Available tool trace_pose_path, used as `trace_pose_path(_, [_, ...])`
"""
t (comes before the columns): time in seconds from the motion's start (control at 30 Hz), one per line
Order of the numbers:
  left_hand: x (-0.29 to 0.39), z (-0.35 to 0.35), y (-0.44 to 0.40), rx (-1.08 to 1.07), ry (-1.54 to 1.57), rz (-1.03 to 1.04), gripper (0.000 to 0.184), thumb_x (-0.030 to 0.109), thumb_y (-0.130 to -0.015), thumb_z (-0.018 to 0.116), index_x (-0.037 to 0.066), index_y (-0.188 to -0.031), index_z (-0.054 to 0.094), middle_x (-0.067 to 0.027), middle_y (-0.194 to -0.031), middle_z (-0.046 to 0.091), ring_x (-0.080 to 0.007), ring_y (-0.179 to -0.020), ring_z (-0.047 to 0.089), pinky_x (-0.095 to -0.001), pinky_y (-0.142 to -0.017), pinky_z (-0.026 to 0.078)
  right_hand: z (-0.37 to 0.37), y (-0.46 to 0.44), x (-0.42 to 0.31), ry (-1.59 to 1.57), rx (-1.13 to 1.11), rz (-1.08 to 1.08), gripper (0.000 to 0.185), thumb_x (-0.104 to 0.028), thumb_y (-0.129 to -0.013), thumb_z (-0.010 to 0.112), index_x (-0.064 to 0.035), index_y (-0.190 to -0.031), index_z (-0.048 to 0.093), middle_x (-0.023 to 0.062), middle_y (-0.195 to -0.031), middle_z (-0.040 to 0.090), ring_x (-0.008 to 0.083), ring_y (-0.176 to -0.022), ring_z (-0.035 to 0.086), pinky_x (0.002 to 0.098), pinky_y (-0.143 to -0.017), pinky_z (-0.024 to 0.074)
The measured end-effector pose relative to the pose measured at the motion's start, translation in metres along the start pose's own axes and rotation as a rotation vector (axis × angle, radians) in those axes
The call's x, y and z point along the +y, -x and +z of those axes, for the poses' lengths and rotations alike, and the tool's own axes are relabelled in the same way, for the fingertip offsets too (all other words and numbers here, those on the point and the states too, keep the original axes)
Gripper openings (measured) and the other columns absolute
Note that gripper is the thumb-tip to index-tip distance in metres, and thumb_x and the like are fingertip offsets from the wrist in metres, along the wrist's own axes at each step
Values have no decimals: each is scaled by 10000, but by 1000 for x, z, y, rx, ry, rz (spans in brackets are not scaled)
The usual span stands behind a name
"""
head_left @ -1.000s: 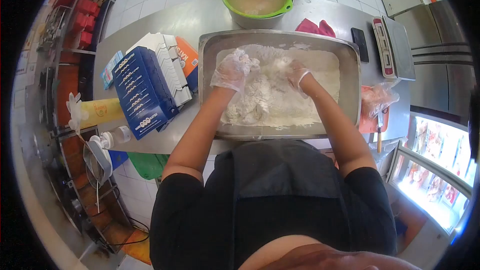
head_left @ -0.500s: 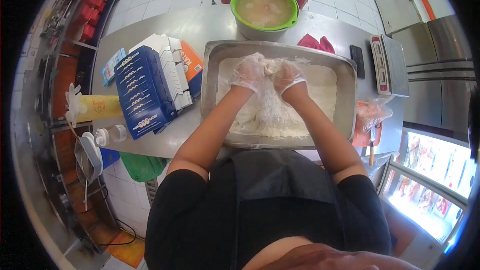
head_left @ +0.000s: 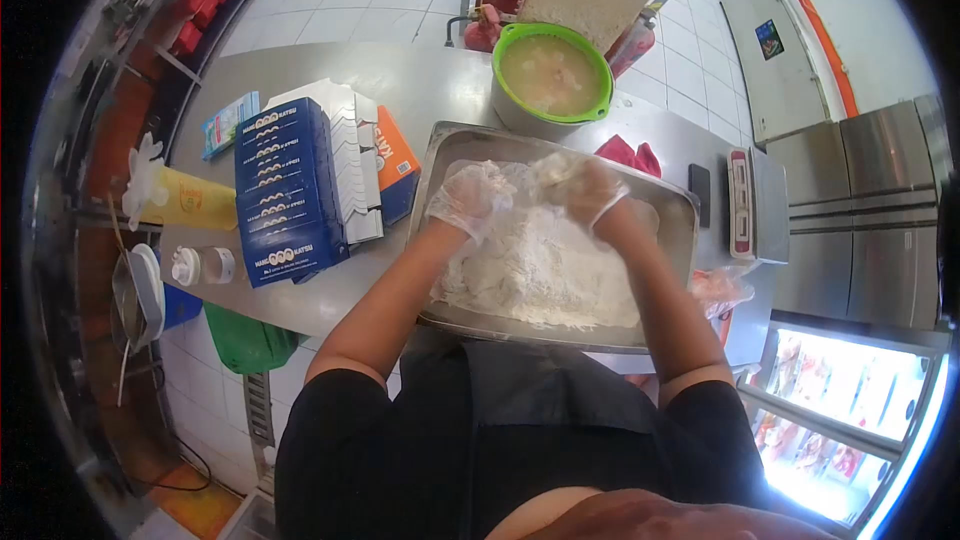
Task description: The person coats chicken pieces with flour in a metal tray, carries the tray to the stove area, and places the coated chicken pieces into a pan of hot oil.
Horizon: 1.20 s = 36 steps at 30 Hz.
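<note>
- Plenty of white powder (head_left: 565, 275), spread and heaped inside a shallow metal tray (head_left: 462, 143) on the tabletop (head_left: 400, 70).
- Left hand (head_left: 466, 198): thinly gloved, over the tray's left part, fingers bent and powder-caked; cannot tell whether closed on a piece or loose.
- Right hand (head_left: 597, 192): gloved too, apart from the left, blurred, with a pale clump (head_left: 552, 170) at the fingertips; cannot tell whether gripping it.
- Powder: likely light, loose and quick to puff up; best scooped from beneath with cupped fingers, not pinched.
- Clump: toward the tray's far wall, between both hands; probably soft, limp and slick under a dry coat; best taken lightly from the sides, without rubbing.
- Tray: stiff, probably heavy under such a load; best held level by the rim at opposite ends.
- Just beyond the tray: green-rimmed bucket (head_left: 510, 112) of cloudy liquid, likely heavy and easy to slop; best lifted from both sides.
</note>
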<state>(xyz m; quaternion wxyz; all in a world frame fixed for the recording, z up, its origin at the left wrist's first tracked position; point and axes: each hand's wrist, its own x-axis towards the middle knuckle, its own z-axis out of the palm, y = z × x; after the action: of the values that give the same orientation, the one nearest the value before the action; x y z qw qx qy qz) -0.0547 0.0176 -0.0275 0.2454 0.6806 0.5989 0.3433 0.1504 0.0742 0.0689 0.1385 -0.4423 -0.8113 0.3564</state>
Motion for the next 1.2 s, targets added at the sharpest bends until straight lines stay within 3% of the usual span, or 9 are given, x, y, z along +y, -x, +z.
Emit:
trace_pose_path(0.13, [-32,17,-7,-17,147,-21,194,233,-818,613,41,-797,627,-156,-808,634,-343,-728,615,-413,-656,488,-43,-61,6,136,30,-376,144,-167,-831,540,-80,-900,632,105,-928,648,273,-791,614,368,-734,492])
trace_pose_path(0.27, [-61,43,-15,97,-143,158,204,242,-821,596,47,-767,620,-162,-755,625,-349,-687,604,-426,-628,476,-67,-123,-24,1173,16,-531,175,-170,-809,542,-94,-933,640,99,-939,650,264,-836,620,353,-774,495])
trace_pose_path(0.37, [-38,34,-13,91,-43,35,229,260,-837,569,53,-754,621,-171,-738,620,-346,-689,603,-431,-627,473,-65,-174,7,1075,13,-548,201,-189,-815,532,-98,-958,639,106,-955,650,264,-896,622,360,-788,493])
trace_pose_path(0.5, [-36,38,-4,55,27,36,240,276,-838,564,46,-824,629,-186,-786,631,-359,-736,613,-435,-658,481,-49,-217,35,736,-10,-126,301,-300,-869,510,-89,-1036,645,148,-1112,625,295,-1013,594,375,-872,463])
trace_pose_path(0.6, [-17,24,-2,-9,51,-26,265,289,-836,569,40,-901,634,-202,-814,635,-371,-771,620,-443,-682,486,-43,-213,25,938,-49,-316,342,-233,-871,474,-71,-1142,604,171,-1129,612,315,-1033,591,395,-891,459])
trace_pose_path(0.7, [-11,19,-2,-79,59,-84,297,304,-837,573,38,-951,636,-214,-825,637,-377,-783,623,-450,-693,488,-32,-228,41,938,-13,-137,366,-297,-890,449,-65,-1123,610,192,-1131,605,321,-1041,587,409,-900,449])
trace_pose_path(0.8, [8,4,-1,-98,53,-96,304,316,-841,572,37,-944,635,-215,-830,637,-380,-777,621,-448,-694,489,-41,-219,44,886,288,-136,385,-352,-899,427,-83,-1099,618,188,-1064,624,338,-991,596,418,-865,456])
trace_pose_path(0.9, [14,2,-1,-133,109,-116,315,333,-843,573,32,-918,630,-212,-829,636,-379,-773,621,-448,-692,489,-64,-200,22,860,167,-53,374,-390,-875,487,-88,-1024,649,187,-1062,628,332,-1010,584,420,-890,431])
trace_pose_path(1.2, [24,-18,-26,29,75,207,133,189,-844,568,66,-832,617,-77,-796,614,-225,-754,622,-318,-630,502,-34,5,38,540,464,-421,256,-160,-768,660,-63,-1002,623,131,-932,620,333,-847,585,436,-739,452])
